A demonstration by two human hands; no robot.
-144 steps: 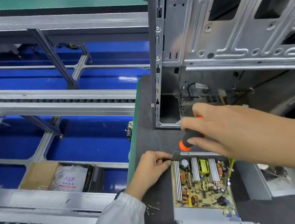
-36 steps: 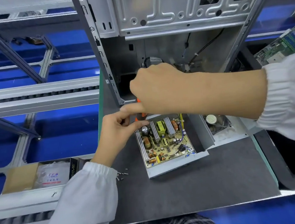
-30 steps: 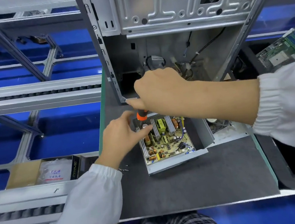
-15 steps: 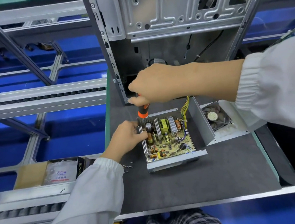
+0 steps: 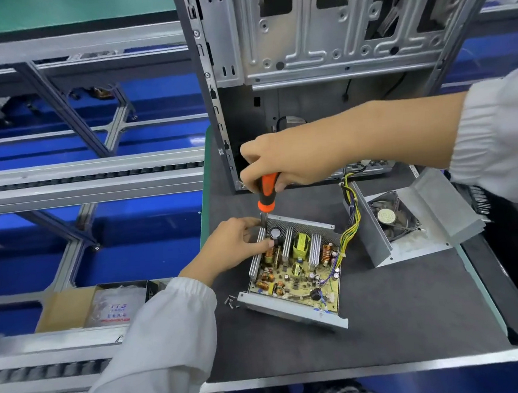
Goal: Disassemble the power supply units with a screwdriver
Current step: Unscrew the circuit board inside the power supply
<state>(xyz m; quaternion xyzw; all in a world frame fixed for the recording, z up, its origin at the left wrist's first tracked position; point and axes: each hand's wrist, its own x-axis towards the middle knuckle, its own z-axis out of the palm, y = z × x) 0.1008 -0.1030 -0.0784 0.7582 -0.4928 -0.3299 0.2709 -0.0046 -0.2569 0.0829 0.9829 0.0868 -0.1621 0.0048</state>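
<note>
An open power supply unit (image 5: 294,313) lies on the dark mat, its circuit board (image 5: 297,267) with heat sinks and coils exposed. My right hand (image 5: 280,163) grips an orange and black screwdriver (image 5: 266,194) upright, its tip down at the unit's far left corner. My left hand (image 5: 233,245) holds that same corner, fingers curled over the left heat sink and the case edge. The removed metal cover with its fan (image 5: 392,216) lies to the right, joined to the board by yellow wires (image 5: 349,220).
An empty metal computer case (image 5: 317,52) stands upright behind the unit. A few loose screws (image 5: 231,301) lie on the mat (image 5: 385,319) by the unit's near left corner. A cardboard box with a bag (image 5: 99,305) sits on the conveyor frame at left.
The view has shifted and drawn closer. My right hand has raised the screwdriver upright over the unit's far left corner, and my left hand has closed on that corner.
</note>
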